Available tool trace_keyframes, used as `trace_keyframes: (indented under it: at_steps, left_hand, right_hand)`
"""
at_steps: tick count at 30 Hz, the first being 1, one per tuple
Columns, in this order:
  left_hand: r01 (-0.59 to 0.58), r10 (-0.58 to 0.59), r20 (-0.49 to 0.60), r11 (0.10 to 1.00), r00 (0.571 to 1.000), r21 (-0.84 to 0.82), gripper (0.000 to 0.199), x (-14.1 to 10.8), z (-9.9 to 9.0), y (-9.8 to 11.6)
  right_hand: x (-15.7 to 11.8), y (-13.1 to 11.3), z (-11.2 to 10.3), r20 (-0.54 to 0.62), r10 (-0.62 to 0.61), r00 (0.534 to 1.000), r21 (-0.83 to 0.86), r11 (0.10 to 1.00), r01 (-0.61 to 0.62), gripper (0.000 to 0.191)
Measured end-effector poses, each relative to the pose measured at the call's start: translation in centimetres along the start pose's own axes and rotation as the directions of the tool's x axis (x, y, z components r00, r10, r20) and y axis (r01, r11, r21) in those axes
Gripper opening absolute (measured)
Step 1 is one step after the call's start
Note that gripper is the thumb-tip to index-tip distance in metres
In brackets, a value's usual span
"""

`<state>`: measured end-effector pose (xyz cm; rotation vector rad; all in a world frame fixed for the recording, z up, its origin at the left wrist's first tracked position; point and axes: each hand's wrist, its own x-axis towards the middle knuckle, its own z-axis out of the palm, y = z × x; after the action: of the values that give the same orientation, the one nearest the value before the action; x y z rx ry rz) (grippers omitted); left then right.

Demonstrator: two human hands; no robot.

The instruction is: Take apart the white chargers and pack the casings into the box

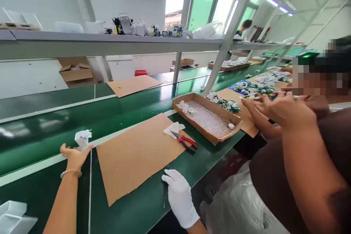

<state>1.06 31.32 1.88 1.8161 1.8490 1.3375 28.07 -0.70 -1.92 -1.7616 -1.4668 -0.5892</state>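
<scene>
My left hand [73, 158] is bare, with a beaded bracelet at the wrist, and reaches to the near edge of the green belt. Its thumb and fingers are spread on either side of a small white plastic part [82, 138]; whether the palm touches it cannot be made out. A white glove covers my right hand [177, 193], low at the table's front edge. Its fingers are bent against a thin dark tool [165, 192], perhaps tweezers, mostly hidden by the glove. Beyond it, red-and-black pliers [186, 142] rest partly on a white scrap [172, 128] and a cardboard sheet [134, 157].
A shallow cardboard tray [203, 117] holds small white pieces. White plastic housings [16, 217] stand at lower left. To the right, a co-worker [307, 146] handles parts beside piled circuit boards [252, 89]. A shelf [123, 45] and slanted post [233, 25] rise over the belt [109, 117].
</scene>
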Motion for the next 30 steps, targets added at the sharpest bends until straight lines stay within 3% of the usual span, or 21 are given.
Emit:
trace_keyframes:
  at_steps: [3, 5, 6, 7, 9, 10, 12, 17, 20, 22, 24, 26, 27, 28, 29, 30]
  left_hand:
    - [-0.051, 0.045, 0.158, 0.998, 0.986, 0.030, 0.106, -5.0, -1.0, 0.5]
    - [-0.173, 0.156, 0.318, 0.985, 0.935, 0.026, 0.091, -9.3, -2.0, 1.5]
    - [-0.249, 0.219, 0.416, 0.968, 0.883, 0.018, 0.082, -11.3, -2.6, 2.2]
    - [-0.372, 0.293, 0.555, 0.928, 0.779, 0.032, 0.079, -13.0, -3.1, 3.0]
    - [-0.539, 0.341, 0.715, 0.840, 0.611, 0.061, 0.077, -15.6, -4.1, 4.4]
    - [-0.585, 0.333, 0.755, 0.807, 0.565, 0.083, 0.075, -16.3, -4.6, 4.9]
    - [-0.620, 0.314, 0.787, 0.777, 0.531, 0.108, 0.072, -16.7, -5.2, 5.4]
    - [-0.599, 0.298, 0.805, 0.796, 0.513, 0.087, 0.073, -15.1, -5.5, 5.1]
    - [-0.560, 0.299, 0.802, 0.827, 0.516, 0.052, 0.072, -14.3, -5.8, 4.9]
    - [-0.521, 0.300, 0.785, 0.853, 0.542, 0.034, 0.066, -14.9, -7.2, 4.5]
    - [-0.480, 0.302, 0.754, 0.877, 0.583, 0.020, 0.060, -17.1, -10.0, 3.5]
    - [-0.404, 0.292, 0.671, 0.915, 0.682, 0.013, 0.050, -21.2, -14.3, 1.9]
    - [-0.273, 0.253, 0.504, 0.961, 0.826, -0.036, 0.041, -23.8, -16.7, 0.8]
    - [-0.090, 0.099, 0.188, 0.994, 0.977, -0.058, 0.033, -26.6, -19.2, -0.4]
    - [0.024, -0.024, -0.001, 0.999, 1.000, -0.034, 0.032, -29.6, -21.6, -1.7]
    - [0.112, -0.113, -0.139, 0.994, 0.984, -0.014, 0.032, -32.5, -23.8, -3.0]
  right_hand:
    - [0.3, -0.6, -0.7, 0.067, 0.039, 0.997, -0.018, 0.999, -0.038, 0.031]
    - [0.4, -0.8, -1.2, 0.129, 0.041, 0.991, -0.025, 0.999, -0.038, 0.027]
    - [0.5, -0.7, -1.4, 0.156, 0.033, 0.987, -0.027, 0.999, -0.029, 0.024]
    - [0.4, -0.6, -1.5, 0.179, 0.018, 0.984, -0.029, 0.999, -0.013, 0.022]
    - [0.4, -0.1, -1.6, 0.211, -0.026, 0.977, -0.030, 0.999, 0.033, 0.019]
    - [0.3, 0.3, -1.6, 0.220, -0.051, 0.974, -0.032, 0.998, 0.060, 0.019]
    - [0.2, 1.1, -1.5, 0.229, -0.102, 0.968, -0.036, 0.993, 0.113, 0.021]
    - [0.2, 4.1, -1.4, 0.233, -0.190, 0.954, -0.065, 0.975, 0.210, 0.019]
    - [0.4, 5.8, -1.4, 0.211, -0.189, 0.959, -0.108, 0.971, 0.215, 0.017]
    - [0.5, 6.5, -1.1, 0.167, -0.157, 0.973, -0.134, 0.974, 0.180, 0.021]
    - [0.5, 6.8, -0.6, 0.120, -0.114, 0.986, -0.145, 0.981, 0.131, 0.025]
    - [0.3, 6.7, -0.1, 0.092, -0.078, 0.993, -0.143, 0.986, 0.090, 0.030]
    - [0.2, 6.5, 0.1, 0.084, -0.061, 0.995, -0.141, 0.987, 0.072, 0.032]
    - [0.0, 6.2, 0.3, 0.074, -0.040, 0.996, -0.138, 0.989, 0.050, 0.033]
    - [-0.2, 5.8, 0.3, 0.060, -0.016, 0.998, -0.137, 0.990, 0.024, 0.034]
    - [-0.3, 5.4, 0.4, 0.045, 0.010, 0.999, -0.137, 0.991, -0.003, 0.034]
